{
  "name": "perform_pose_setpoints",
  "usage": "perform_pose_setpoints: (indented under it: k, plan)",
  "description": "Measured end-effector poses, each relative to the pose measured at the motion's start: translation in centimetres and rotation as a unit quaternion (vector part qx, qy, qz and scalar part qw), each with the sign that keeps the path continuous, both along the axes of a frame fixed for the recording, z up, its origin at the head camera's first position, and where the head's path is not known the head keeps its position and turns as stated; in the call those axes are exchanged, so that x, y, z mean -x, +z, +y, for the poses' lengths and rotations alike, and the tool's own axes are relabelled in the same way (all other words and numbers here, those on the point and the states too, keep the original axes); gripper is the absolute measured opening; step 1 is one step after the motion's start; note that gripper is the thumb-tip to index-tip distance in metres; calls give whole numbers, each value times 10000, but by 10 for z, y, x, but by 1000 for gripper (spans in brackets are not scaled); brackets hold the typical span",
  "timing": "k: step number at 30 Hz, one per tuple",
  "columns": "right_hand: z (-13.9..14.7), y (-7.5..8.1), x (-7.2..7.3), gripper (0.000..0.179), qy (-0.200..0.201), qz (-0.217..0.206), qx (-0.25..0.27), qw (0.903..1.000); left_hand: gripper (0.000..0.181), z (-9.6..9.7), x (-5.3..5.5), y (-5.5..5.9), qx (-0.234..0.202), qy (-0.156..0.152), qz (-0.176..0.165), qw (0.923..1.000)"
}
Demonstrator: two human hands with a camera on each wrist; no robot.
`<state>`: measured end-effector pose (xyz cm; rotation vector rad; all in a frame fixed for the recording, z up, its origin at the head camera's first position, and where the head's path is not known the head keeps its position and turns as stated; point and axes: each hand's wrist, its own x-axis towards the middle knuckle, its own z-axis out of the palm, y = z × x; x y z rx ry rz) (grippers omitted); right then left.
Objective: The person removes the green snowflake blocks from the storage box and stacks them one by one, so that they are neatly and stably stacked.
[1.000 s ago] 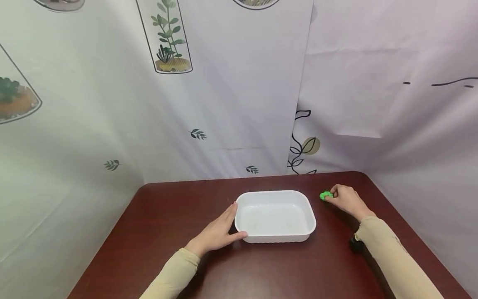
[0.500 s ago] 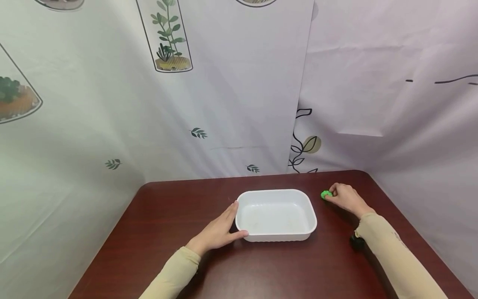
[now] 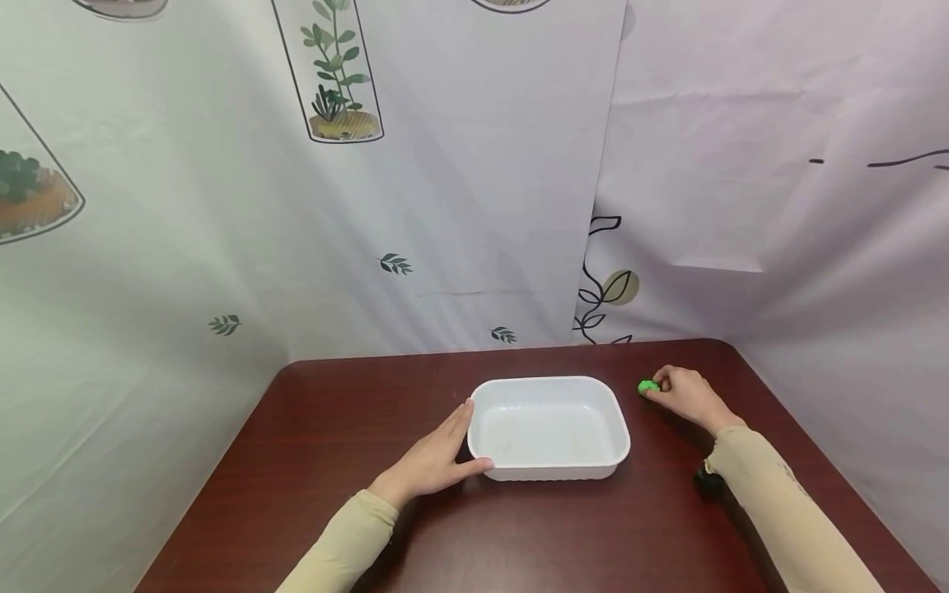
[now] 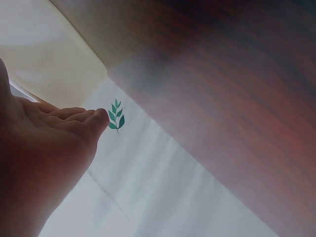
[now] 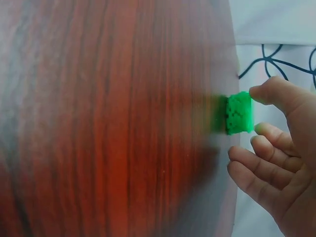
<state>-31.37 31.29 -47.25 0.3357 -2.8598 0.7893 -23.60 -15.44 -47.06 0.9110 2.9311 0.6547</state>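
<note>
A white rectangular basin (image 3: 549, 436) with rounded corners stands on the table, with nothing in it. My left hand (image 3: 430, 465) lies against its left side, fingers straight along the wall and thumb at the near corner. In the left wrist view my left hand (image 4: 49, 143) shows its palm edge and straight fingers. To the right of the basin, my right hand (image 3: 689, 397) pinches a small green scalloped puck (image 3: 648, 387) between thumb and index finger. In the right wrist view the green puck (image 5: 239, 112) has a bumpy side and sits at the table surface; the other fingers of my right hand (image 5: 276, 153) are loosely bent.
The dark red-brown wooden table (image 3: 334, 428) has rounded far corners. White cloth (image 3: 474, 206) with printed plants hangs close behind it and on both sides. A dark object (image 3: 709, 482) shows beneath my right wrist.
The green puck appears turned or tilted slightly between my right fingers. Both hands stay in place, and the basin has not moved on the table.
</note>
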Motion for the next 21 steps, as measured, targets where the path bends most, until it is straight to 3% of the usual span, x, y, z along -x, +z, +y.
perform_pose_setpoints:
  k: [5,10,15,18,21]
  plan:
    - [7,0,-5,37,-215,155,317,9991,104,0,1,1,-15,-19,16,10000]
    - [6,2,-13,25,-299,512,509,9969,104,-7,1,4,57,-10,95,9999]
    - [5,9,-22,20,-339,544,573,9963,99,-12,3,7,65,74,100,9999]
    - [6,18,-27,19,-363,610,595,9957,93,-16,6,13,34,180,240,9995]
    - [6,32,-32,20,-374,855,606,9938,87,-21,12,27,-127,391,525,9978]
